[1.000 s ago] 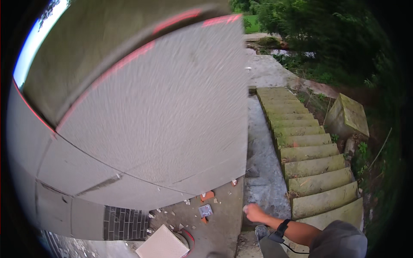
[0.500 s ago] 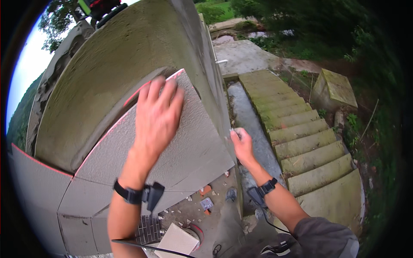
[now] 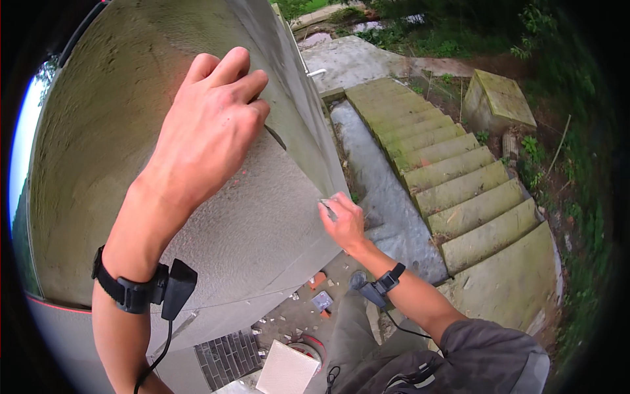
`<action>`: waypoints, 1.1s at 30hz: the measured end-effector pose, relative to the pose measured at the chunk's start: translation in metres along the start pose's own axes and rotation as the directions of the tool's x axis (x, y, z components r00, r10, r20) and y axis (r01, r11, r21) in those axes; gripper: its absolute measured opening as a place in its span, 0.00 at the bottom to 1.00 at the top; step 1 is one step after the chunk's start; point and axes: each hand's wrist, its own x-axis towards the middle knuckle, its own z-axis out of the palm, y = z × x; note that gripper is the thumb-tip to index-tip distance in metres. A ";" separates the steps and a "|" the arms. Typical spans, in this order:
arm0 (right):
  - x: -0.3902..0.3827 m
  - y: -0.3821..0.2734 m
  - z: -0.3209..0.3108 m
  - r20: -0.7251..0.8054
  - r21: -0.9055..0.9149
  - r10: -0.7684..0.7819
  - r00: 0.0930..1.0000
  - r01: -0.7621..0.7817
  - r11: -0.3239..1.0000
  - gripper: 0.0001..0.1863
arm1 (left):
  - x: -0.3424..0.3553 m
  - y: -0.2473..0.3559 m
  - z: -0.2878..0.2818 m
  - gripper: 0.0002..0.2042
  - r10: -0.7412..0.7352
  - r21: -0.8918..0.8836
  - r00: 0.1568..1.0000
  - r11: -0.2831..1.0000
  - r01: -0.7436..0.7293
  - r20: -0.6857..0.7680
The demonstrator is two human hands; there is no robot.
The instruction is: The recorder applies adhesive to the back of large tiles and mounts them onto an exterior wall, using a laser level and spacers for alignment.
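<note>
- Two hands are at the grey panel [image 3: 272, 217]: your left hand [image 3: 216, 115] arches over its upper part, fingers curled, and I cannot tell whether they grip anything; your right hand [image 3: 344, 222], just beside its right edge, appears to pinch a small grey piece [image 3: 331, 209].
- If the panel is not firmly fixed, an uneven push high up could tilt it or slide it out of line.
- A loose pinch could let the small grey piece drop into the concrete channel [image 3: 377, 184] or onto the littered floor [image 3: 300, 307].
- The cable [image 3: 167, 341] at your left wrist could snag on an edge as your arm swings.
- Loose rubble underfoot could cost you balance beside the mossy steps [image 3: 459, 187].
- The panel stands against the plastered wall [image 3: 92, 151], left of the channel; its face looks pale, matt and finely grained, with faint reddish specks near your left wrist.
</note>
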 end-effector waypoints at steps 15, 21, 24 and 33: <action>0.003 -0.002 0.010 -0.044 -0.115 -0.257 0.965 0.251 0.961 0.05 | 0.000 -0.002 -0.003 0.03 0.006 0.050 0.996 0.999 -0.010 0.093; 0.003 -0.001 0.010 -0.029 -0.110 -0.269 0.963 0.264 0.958 0.05 | 0.001 -0.003 -0.005 0.04 0.012 0.060 0.993 0.998 -0.019 0.117; 0.004 0.000 0.011 -0.040 -0.112 -0.288 0.957 0.282 0.953 0.05 | 0.001 -0.002 -0.005 0.04 0.015 0.101 0.992 0.995 -0.028 0.127; 0.008 0.004 0.014 0.026 -0.122 -0.289 0.957 0.290 0.949 0.05 | 0.003 -0.001 -0.010 0.06 0.011 0.101 0.986 0.994 -0.028 0.167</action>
